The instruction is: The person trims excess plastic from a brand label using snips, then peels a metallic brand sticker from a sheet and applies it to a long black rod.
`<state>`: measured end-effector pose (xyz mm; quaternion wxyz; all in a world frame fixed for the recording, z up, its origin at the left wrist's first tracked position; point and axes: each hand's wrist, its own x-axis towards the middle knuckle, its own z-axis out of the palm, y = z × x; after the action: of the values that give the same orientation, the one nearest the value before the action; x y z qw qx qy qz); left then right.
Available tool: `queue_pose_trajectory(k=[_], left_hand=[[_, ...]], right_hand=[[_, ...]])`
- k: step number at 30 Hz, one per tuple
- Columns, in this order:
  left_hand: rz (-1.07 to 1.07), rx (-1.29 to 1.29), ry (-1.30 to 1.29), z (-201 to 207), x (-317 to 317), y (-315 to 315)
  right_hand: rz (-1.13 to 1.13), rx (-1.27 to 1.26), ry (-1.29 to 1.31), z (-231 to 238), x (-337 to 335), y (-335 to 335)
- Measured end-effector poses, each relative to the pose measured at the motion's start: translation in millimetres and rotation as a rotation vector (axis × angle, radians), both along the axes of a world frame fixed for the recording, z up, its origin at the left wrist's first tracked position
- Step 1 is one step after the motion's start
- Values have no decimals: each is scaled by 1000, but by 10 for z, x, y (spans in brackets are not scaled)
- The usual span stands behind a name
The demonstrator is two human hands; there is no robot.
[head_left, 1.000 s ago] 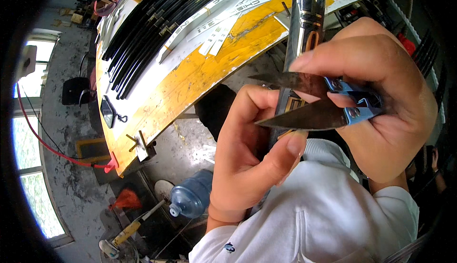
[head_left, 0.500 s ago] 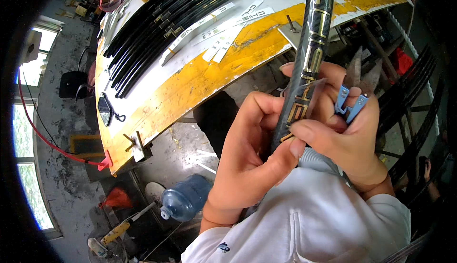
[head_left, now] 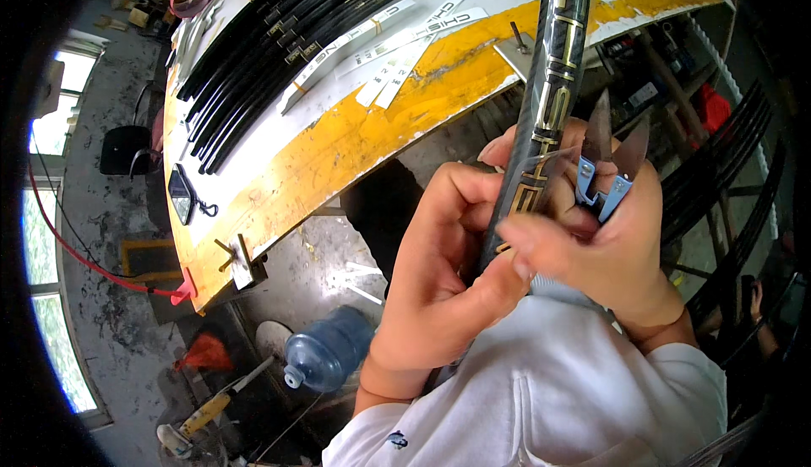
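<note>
A black tube point(head_left: 541, 104) with gold lettering slants up and away in front of my chest. My left hand point(head_left: 452, 273) is closed round its lower end, the thumb lying along it. My right hand point(head_left: 591, 230) is beside the tube, its thumb pressing on the lettering close to my left thumb. Held in the palm and fingers of that same hand are small blue-handled snips point(head_left: 601, 181), blades apart and pointing up. A loose piece of clear film point(head_left: 553, 163) stands off the tube's surface by my right fingers. The fingertips behind the tube are hidden.
Several black tubes point(head_left: 245, 87) lie bundled on the worn yellow-and-white table point(head_left: 338, 142), beside white printed strips point(head_left: 397, 74). A clamp point(head_left: 241, 263) grips the table's near-left corner. Below stands a blue water bottle point(head_left: 329, 349). More black tubes point(head_left: 718, 163) hang at right.
My right hand has shifted slightly left and the snips have tilted and moved left with it. My left hand keeps its hold on the tube.
</note>
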<state>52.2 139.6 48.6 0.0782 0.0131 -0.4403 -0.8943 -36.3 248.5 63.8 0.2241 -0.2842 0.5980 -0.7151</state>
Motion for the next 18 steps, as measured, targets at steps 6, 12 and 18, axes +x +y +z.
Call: queue_pose_trajectory(k=[6, 12, 18], left_hand=[[-183, 179, 152, -176, -18, -123], [-44, -111, 155, -89, -57, -62], [37, -280, 48, -58, 15, 4]], right_hand=[[50, -13, 39, -111, -63, 45], [37, 113, -14, -47, -39, 74], [29, 103, -52, -46, -18, 49]])
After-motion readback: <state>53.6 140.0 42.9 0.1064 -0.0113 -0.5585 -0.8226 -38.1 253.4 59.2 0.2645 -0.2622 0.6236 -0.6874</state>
